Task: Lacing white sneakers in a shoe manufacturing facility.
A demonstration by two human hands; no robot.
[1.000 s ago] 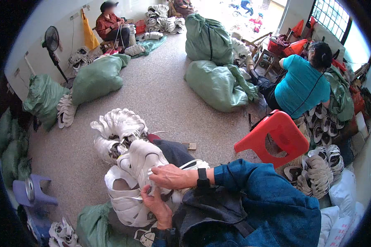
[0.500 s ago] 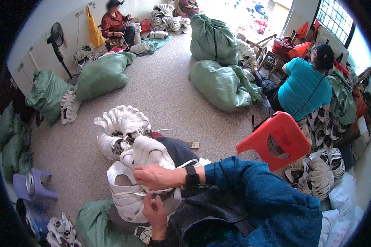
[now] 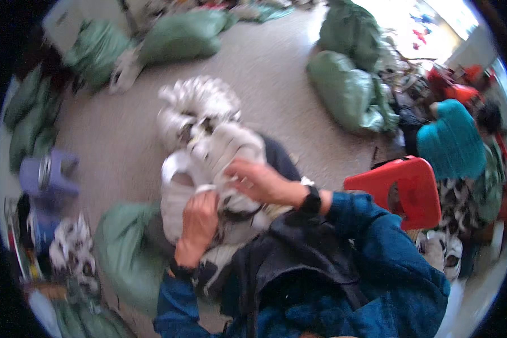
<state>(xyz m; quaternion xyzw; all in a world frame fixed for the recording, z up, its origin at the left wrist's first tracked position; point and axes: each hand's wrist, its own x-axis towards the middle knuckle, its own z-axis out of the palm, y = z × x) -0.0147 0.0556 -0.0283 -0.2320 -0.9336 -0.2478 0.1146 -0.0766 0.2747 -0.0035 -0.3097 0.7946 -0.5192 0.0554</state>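
Observation:
White shoe uppers, strung in a bunch, lie over my lap, with one open-collared upper (image 3: pixel 173 208) at the left of the bunch. My left hand (image 3: pixel 197 222) is closed at that upper's edge, its fingertips pinching the rim. Just right of it, my right hand (image 3: pixel 259 180) hovers over the neighbouring uppers (image 3: pixel 234 143), its fingers loosely bent and apart. Motion blurs them, and no object shows between them. Beyond my hands, another curved row of white uppers (image 3: pixel 203 96) rests in front of me. A dark apron (image 3: pixel 304 248) covers my lap.
A green sack (image 3: pixel 127 253) lies by my left side, and a purple stool (image 3: pixel 50 172) stands farther left. At right is a red plastic stool (image 3: pixel 411 188), near a seated person in teal (image 3: pixel 450 141). Large green sacks (image 3: pixel 343 93) lie across the floor ahead.
My view has tilted down and turned left. My left hand has risen to the upper's rim from lower down. My right hand has shifted slightly right, away from that rim.

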